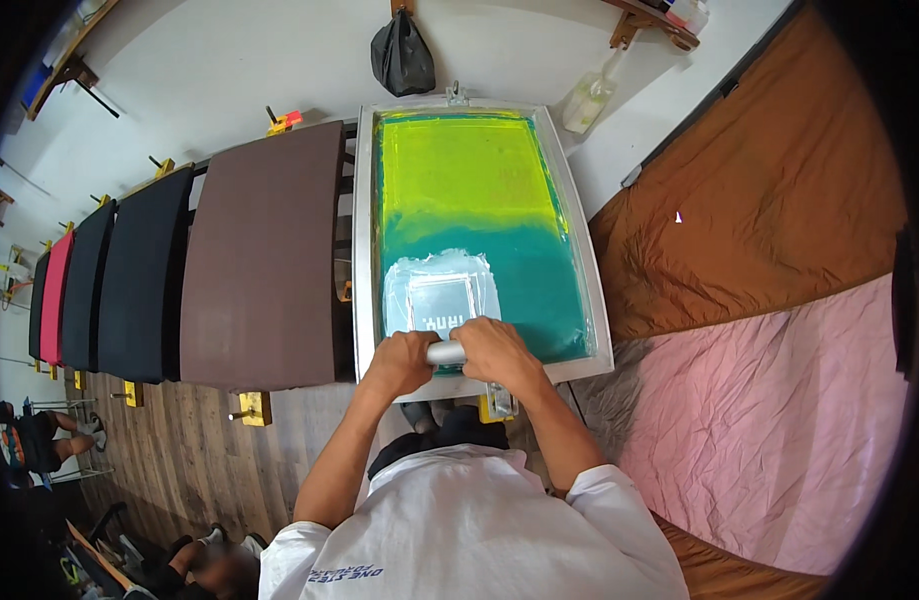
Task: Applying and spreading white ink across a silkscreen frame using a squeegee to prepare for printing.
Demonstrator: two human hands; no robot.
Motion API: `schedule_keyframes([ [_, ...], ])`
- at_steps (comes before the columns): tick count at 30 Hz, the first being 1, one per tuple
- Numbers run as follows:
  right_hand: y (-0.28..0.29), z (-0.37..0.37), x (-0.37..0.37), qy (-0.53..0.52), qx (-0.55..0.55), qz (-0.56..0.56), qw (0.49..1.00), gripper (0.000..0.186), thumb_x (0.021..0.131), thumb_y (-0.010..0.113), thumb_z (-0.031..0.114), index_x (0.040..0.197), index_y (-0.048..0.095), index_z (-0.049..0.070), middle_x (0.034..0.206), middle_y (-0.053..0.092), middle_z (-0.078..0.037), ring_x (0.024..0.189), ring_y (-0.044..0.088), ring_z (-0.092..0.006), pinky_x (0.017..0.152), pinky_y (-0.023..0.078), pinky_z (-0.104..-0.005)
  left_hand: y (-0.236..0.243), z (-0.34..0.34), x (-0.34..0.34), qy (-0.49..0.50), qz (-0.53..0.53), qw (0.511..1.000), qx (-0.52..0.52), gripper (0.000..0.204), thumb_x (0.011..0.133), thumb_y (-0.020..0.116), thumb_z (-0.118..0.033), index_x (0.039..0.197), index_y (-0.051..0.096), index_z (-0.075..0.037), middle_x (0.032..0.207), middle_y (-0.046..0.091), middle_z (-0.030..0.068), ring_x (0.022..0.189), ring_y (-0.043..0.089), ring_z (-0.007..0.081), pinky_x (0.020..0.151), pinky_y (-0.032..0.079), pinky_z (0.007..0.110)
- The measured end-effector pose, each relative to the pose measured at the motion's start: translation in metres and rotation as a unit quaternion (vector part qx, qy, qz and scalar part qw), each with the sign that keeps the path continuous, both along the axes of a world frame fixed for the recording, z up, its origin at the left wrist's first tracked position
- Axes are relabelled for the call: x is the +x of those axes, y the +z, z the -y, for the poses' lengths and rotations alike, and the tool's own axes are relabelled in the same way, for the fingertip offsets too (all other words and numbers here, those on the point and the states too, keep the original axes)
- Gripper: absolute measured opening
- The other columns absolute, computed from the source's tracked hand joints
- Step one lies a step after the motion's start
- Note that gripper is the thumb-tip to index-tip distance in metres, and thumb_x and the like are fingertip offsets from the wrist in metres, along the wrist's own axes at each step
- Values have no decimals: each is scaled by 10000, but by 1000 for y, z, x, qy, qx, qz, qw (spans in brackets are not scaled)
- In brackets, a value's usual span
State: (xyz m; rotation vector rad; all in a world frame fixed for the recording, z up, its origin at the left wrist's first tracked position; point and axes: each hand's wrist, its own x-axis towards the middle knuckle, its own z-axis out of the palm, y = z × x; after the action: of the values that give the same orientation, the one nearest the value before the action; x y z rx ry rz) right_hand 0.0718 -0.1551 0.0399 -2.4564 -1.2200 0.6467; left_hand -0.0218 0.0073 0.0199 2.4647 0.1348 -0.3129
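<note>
Both my left hand [399, 362] and right hand [494, 352] fisted tight on squeegee handle [445, 352] (near frame [363, 300] edge) — uneven pressure could streak the white ink [429, 275].

Inside the screen frame [363, 250] the upper, yellow-green part of the mesh [464, 170] lies open, with room for the hands to pass forward over it, while the raised metal rim bounds that room on the left, right and far sides. Just left of the frame the brown pallet board [264, 255] and the dark boards beyond it fill the row. To the right, brown cloth [749, 190] and pink cloth [779, 420] crowd the frame's edge.
</note>
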Motion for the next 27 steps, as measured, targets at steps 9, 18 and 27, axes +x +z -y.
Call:
schedule_keyframes([
  [9, -26, -36, -6, -75, -46, 306, 948, 218, 825, 617, 160, 1016, 686, 81, 1002, 636, -76, 975, 601, -248, 772, 458, -404, -44, -26, 33, -19, 170, 985, -35, 579, 651, 589, 139, 1198, 638, -45, 1243, 655, 133, 1192, 588, 310, 1030, 418, 458],
  [18, -18, -18, -26, -23, -25, 210, 977, 262, 814, 617, 114, 1056, 672, 32, 1070, 612, -113, 1028, 556, -263, 795, 434, -435, -11, -8, -5, -39, 109, 993, 33, 672, 644, 633, 114, 1276, 588, -107, 1336, 600, 51, 1292, 515, 215, 1096, 333, 476],
  [27, -24, -70, 27, -13, -7, 123, 992, 346, 722, 668, -6, 1056, 702, 77, 996, 650, -100, 1014, 591, -297, 813, 421, -502, -5, -57, 32, 6, 127, 987, 96, 479, 691, 608, 94, 1123, 691, -95, 1062, 709, 120, 970, 665, 302, 941, 429, 448],
])
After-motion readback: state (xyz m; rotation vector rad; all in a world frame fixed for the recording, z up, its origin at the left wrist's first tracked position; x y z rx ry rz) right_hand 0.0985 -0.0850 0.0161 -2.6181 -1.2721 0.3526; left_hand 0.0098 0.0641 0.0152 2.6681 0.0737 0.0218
